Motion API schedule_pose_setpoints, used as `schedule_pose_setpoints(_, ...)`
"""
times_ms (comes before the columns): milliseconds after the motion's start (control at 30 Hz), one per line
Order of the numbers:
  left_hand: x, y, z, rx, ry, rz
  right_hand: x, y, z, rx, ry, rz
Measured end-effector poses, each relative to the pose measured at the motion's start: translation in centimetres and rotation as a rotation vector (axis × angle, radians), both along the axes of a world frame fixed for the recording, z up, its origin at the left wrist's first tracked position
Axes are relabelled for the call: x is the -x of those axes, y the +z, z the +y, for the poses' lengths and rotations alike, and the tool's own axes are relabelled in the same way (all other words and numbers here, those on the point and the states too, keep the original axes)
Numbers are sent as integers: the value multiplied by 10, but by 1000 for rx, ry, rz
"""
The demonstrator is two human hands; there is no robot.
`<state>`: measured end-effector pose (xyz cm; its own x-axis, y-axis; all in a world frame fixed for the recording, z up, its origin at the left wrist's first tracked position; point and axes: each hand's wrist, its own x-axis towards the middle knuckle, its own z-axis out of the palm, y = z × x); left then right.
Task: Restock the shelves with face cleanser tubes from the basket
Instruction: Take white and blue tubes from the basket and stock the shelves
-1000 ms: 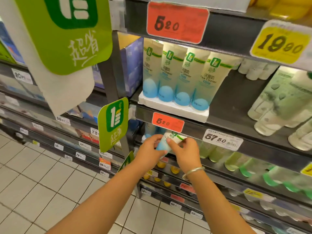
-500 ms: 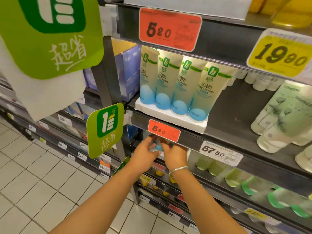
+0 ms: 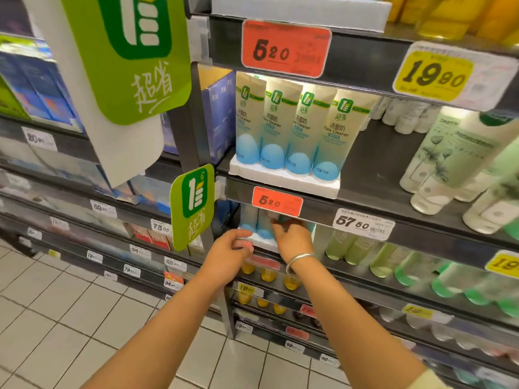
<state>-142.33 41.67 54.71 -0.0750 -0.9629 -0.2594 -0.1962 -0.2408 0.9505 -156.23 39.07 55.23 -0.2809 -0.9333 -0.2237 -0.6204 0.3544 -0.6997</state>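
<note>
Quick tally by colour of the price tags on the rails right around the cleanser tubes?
Red 5.20 tags: 2 (upper, lower)
Yellow 19.90 tag: 1
White 57.50 tag: 1
Total: 4

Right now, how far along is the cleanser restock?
Done: four cream-and-blue face cleanser tubes stand in a row in the white foam tray on the upper shelf. In hand: the right hand reaches under the red 5.20 price tag at a teal-capped tube; whether it grips it I cannot tell. The left hand hangs loosely curled, holding nothing. Left: unclear; no basket in view.
</note>
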Motion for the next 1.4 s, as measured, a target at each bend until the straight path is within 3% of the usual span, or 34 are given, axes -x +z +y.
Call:
schedule_pose_setpoints(67, -10, 3, 7, -43, -32, 58, 3, -5, 21, 57, -137, -167)
schedule_pose_setpoints(167, -25, 3, 20, -139, -81, 148, 10, -12, 59, -21, -253, -347)
schedule_pose_setpoints(300, -36, -10, 44, -215, -179, 171, 14, -21, 128, -120, -433, -540)
schedule_pose_setpoints(467, -29, -43, 85, -308, -362, 151, 15, -29, 224, -88, -711, -750)
schedule_pose_setpoints(667, 4, -68, 144, -451, -574, 108, 27, -52, 356, -66, -1039, -842)
schedule_pose_setpoints(867, 70, -65, 213, -467, -748, 3, 60, -77, 471, 17, -1293, -897)
schedule_pose_setpoints(1400, 312, -102, 428, -522, -1032, -207, 215, -154, 717, 47, -1745, -1090)
